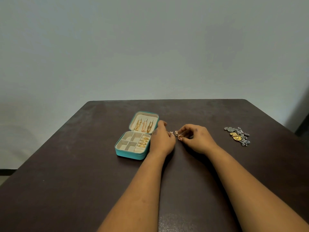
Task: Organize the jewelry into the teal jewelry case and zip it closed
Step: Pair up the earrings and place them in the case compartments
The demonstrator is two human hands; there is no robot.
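Rose-gold rings (177, 134) pinched by right hand (197, 139) (fingers curled).

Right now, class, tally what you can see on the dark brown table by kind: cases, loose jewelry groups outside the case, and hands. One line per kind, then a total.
Open teal zip jewelry case: 1
Loose jewelry groups: 2 (small rose-gold pieces at the fingertips; silver-and-gold flower-shaped pile)
Hands: 2 (left hand, right hand)
Total: 5
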